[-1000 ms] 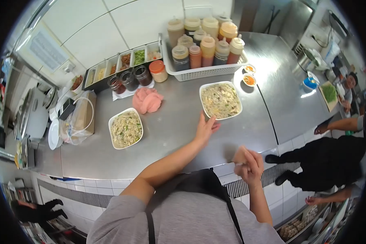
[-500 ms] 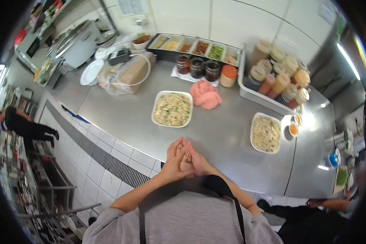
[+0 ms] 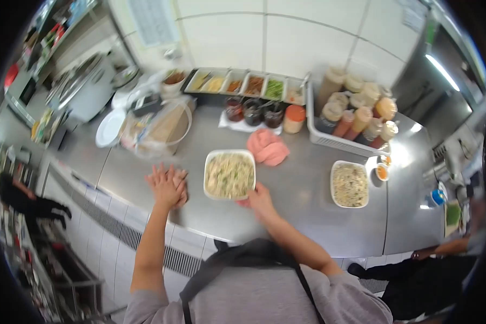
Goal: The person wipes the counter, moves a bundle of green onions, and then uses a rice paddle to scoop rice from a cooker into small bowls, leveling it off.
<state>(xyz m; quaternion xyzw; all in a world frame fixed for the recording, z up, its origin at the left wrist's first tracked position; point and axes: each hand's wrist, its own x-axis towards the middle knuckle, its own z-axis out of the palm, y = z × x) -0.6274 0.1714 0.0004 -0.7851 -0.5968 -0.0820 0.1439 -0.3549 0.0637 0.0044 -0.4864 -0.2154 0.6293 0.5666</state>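
My right hand [image 3: 258, 201] is closed on the near right corner of a square white bowl of fried rice [image 3: 229, 174], thumb at the rim and fingers partly hidden beneath it. Green bits are scattered through the rice. To the left of this bowl, my left hand [image 3: 167, 186] is over the steel counter with its fingers spread, holding nothing; its outline looks doubled. A crumpled pink cloth [image 3: 268, 147] lies just behind the bowl's right side. Further right stands a second white bowl of rice [image 3: 350, 184], touched by neither hand.
Along the wall runs a topping rack [image 3: 245, 85], with dark jars [image 3: 253, 112] and an orange-lidded jar [image 3: 294, 119] before it. A basket of sauce bottles [image 3: 356, 110] stands right. At left are a plastic bag [image 3: 156, 127] and white plates [image 3: 111, 128]. Another person [image 3: 416, 283] is at lower right.
My hands, pressed together before, have parted: the left reached out to the left, the right took hold of the nearer bowl. That bowl sits slightly closer to me. The view has tilted up.
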